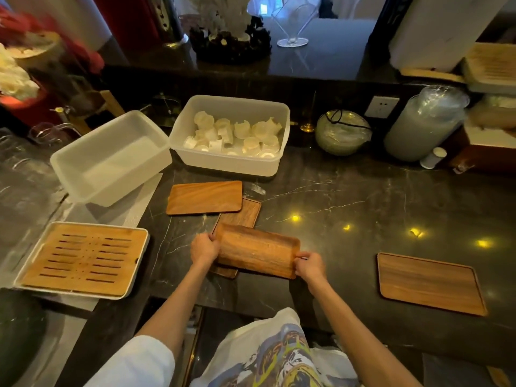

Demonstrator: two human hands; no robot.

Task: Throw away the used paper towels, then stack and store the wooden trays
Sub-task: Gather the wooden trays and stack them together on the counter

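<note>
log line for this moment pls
both hands: left hand, right hand hold wooden tray by its ends | above another tray | large tray apart, right

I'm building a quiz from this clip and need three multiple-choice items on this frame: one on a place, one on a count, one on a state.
1. Where does the large wooden tray lie?
A. right of the hands
B. inside a bin
C. on the slatted tray

2. How many white plastic bins are on the counter?
A. one
B. two
C. four

3. What is the state of the held wooden tray?
A. flat on the counter
B. gripped at both ends
C. broken in half

Key: 1 A, it sits alone at the right. 2 B, an empty bin and a bin of cups. 3 B, left hand and right hand grip its ends.
</note>
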